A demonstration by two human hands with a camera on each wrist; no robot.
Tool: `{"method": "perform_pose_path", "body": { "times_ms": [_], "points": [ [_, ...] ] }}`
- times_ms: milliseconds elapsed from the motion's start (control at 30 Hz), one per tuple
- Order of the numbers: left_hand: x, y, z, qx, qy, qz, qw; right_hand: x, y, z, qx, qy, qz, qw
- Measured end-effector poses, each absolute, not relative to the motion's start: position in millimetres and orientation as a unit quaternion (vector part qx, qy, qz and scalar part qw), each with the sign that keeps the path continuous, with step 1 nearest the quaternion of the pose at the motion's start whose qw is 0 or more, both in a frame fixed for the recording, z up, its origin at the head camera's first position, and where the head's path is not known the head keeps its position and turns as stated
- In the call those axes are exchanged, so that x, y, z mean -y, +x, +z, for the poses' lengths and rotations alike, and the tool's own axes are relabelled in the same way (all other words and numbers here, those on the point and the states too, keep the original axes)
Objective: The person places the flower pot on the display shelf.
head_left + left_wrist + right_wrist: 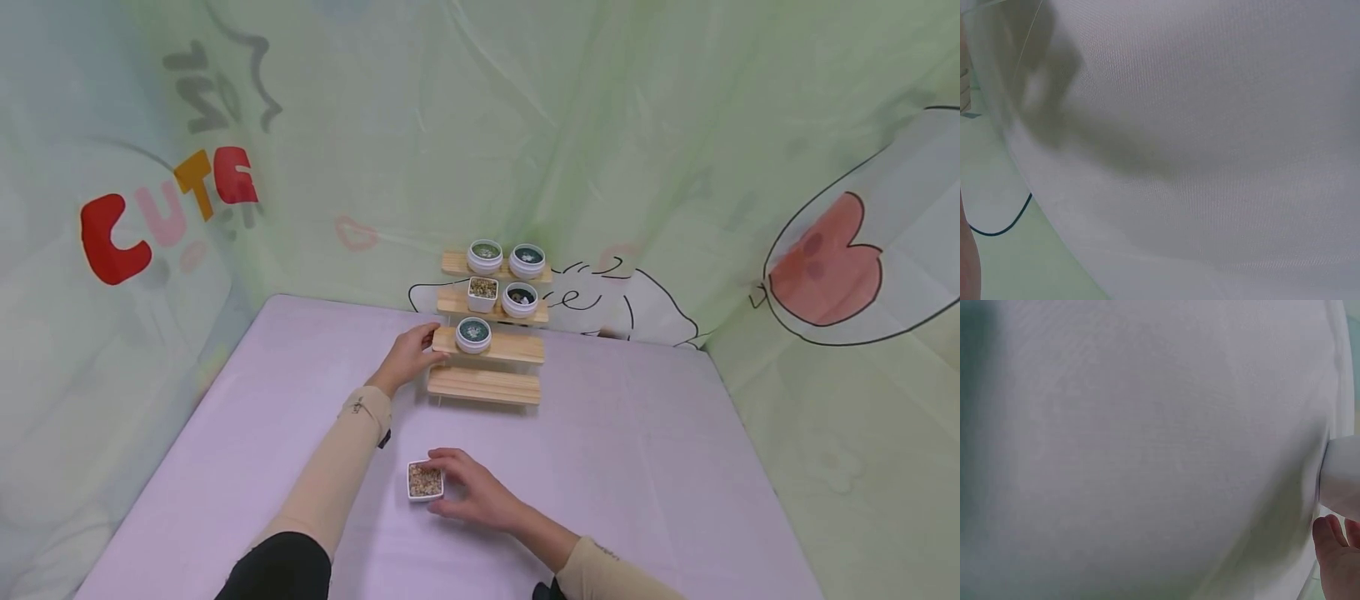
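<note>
A tiered wooden display stand (485, 385) is at the back middle in the head view. My left hand (408, 357) grips the left end of its third step from the top, thumb in front. A small square white pot (425, 497) filled with brown gravel stands on the table in front. My right hand (476, 492) is at the pot's right side, fingers and thumb spread about it. In the right wrist view, fingertips (1324, 530) are close beside the white pot (1342, 478); firm contact cannot be made out. The left wrist view shows mostly cloth.
Round white pots (485, 257) with green or dark contents stand on the upper three steps, beside a square gravel pot (482, 294) on the second. Lilac cloth (615, 467) covers the table. Printed fabric curtains (420, 125) enclose the back and sides.
</note>
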State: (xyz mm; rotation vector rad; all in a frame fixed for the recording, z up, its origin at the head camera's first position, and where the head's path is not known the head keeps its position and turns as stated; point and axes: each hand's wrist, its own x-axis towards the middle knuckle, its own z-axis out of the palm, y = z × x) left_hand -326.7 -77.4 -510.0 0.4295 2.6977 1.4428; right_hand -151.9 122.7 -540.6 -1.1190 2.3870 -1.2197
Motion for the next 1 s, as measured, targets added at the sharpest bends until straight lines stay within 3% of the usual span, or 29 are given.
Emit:
{"method": "perform_pose_path", "body": {
  "times_ms": [233, 800, 1000],
  "points": [
    [78, -328, -509, -0.870, 0.140, 0.471, 0.028, -119, -150, -542, -0.819, -0.386, -0.407, 0.119],
    [77, -328, -510, -0.877, 0.136, 0.460, 0.033, -119, -148, -553, -0.809, -0.406, -0.423, 0.041],
    [77, -327, -511, -0.875, 0.135, 0.463, 0.030, -119, -149, -553, -0.811, -0.366, -0.451, 0.060]
  ]
}}
